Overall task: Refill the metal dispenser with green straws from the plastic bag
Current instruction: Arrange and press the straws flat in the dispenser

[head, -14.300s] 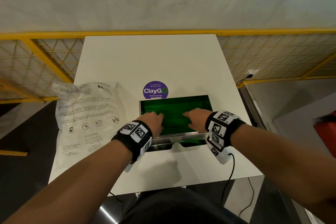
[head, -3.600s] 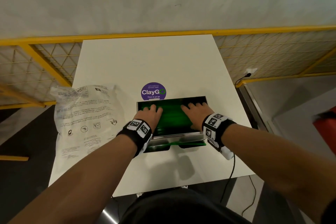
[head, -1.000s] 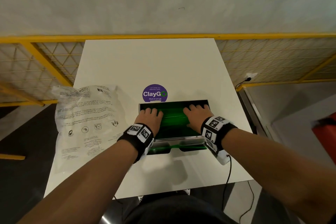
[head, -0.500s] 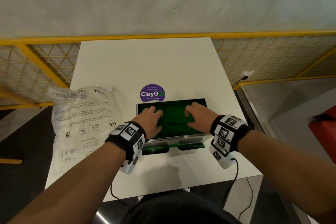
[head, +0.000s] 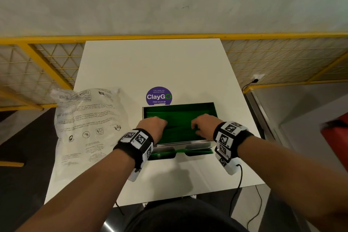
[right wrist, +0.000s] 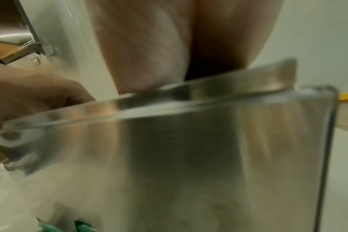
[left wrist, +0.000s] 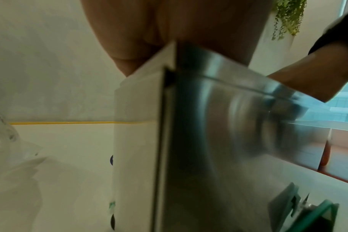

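Dispenser: metal dispenser (head: 182,145) on table (head: 154,62), near centre.
Straws: green straws (head: 178,118) inside it.
Bag: plastic bag (head: 84,120) left of dispenser.
Sticker: ClayGo sticker (head: 159,96) just behind dispenser.
Railing: railing (head: 282,58) beyond table's far edge.

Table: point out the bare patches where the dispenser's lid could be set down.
Widest bare patch: the far half of the table, between the yellow railing and the ClayGo sticker. A narrower strip lies right of the metal dispenser, up to the table's edge. The near edge lies under both forearms. The left side is crowded by the plastic bag.
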